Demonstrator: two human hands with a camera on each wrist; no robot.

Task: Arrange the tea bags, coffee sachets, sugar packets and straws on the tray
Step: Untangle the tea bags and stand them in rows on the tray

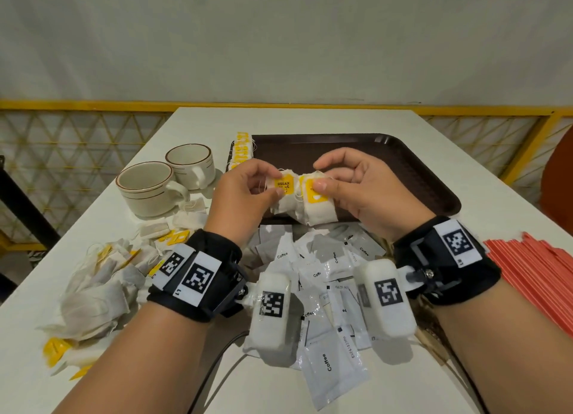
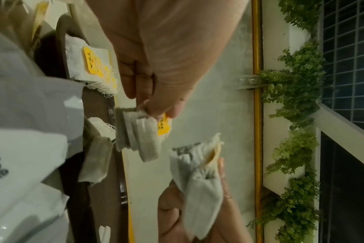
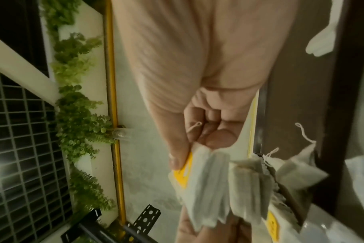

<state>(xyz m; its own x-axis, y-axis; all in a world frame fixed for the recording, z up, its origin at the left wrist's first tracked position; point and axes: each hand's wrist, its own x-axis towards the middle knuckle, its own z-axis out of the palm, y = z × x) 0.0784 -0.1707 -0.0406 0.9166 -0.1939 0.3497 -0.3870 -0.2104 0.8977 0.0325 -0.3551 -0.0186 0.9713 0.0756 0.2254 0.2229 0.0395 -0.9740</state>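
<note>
Above the near edge of the tray (image 1: pixel 412 165): left hand (image 1: pixel 245 190) and right hand (image 1: pixel 356 184), thumbs uppermost, each pinching a stack of tea bags (image 1: pixel 316 209)

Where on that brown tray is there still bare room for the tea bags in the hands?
Most of the tray is bare: the whole stretch right of the tea bag row at its left edge, out to the far and right rims. The table nearer the person is crowded: loose tea bags left, coffee sachets in the middle, straws right.
</note>
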